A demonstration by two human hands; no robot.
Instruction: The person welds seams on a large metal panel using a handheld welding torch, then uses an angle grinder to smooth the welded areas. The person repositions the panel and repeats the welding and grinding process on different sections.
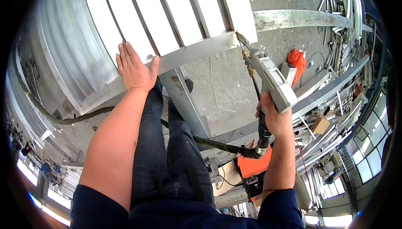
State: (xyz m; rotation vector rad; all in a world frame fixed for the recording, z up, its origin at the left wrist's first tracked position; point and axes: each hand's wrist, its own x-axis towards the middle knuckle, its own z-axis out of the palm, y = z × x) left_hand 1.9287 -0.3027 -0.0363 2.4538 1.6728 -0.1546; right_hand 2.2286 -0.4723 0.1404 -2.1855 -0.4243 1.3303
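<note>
A grey handheld welding gun (274, 82) is gripped in my right hand (277, 118), fingers wrapped round its handle. Its brass nozzle (238, 35) meets the right end of a silvery metal rail (201, 49), where a dark slat joins it. A thin brass-fitted feed tube (251, 72) runs alongside the gun. My left hand (137, 70) lies flat with spread fingers on the near edge of the slatted metal frame, to the left of the nozzle. Bright white strips (176, 9) show between the frame's slats. Whether the nozzle touches the metal, I cannot tell.
A thick black hose (222, 146) leads from the gun across my legs to the left. Steel beams (186, 99) support the frame. An orange bag (297, 63), scattered metal profiles (335, 132) and an orange machine (253, 166) are on the right.
</note>
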